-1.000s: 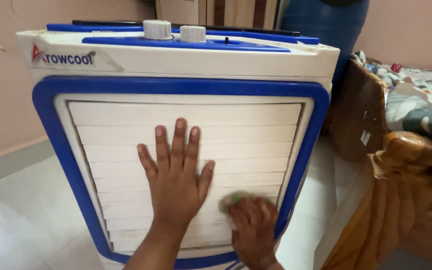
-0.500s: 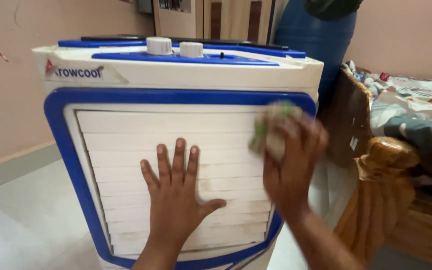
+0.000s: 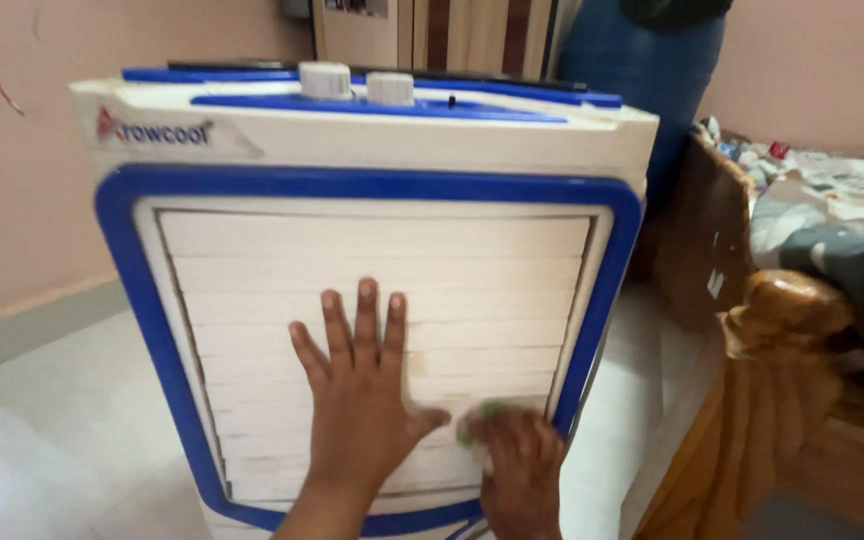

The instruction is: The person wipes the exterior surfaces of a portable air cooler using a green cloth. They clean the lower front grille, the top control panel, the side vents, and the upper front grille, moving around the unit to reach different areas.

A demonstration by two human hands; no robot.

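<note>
Your left hand (image 3: pixel 367 400) lies flat on the front of the air cooler (image 3: pixel 372 250). Its fingers are spread wide and its grip is open, so it holds nothing. The palm and fingers press on the white slats (image 3: pixel 372 270) in the middle of the front.

Your right hand (image 3: pixel 517 470) is low on the front, just beside your left thumb. Its grip is closed around a small green and white cloth (image 3: pixel 480 425). Only a bit of the cloth peeks out above your fingers. The cloth touches the lower slats near the right side of the blue frame (image 3: pixel 117 260).

The cooler is white with a blue frame around the slats. It stands on the pale floor (image 3: pixel 42 430). Two round white knobs (image 3: pixel 357 82) sit on its top. A big blue barrel (image 3: pixel 642 60) stands behind it. A bed (image 3: pixel 832 220) with a patterned blanket is on the right, with a brown wooden post (image 3: pixel 787 310) at its corner.
</note>
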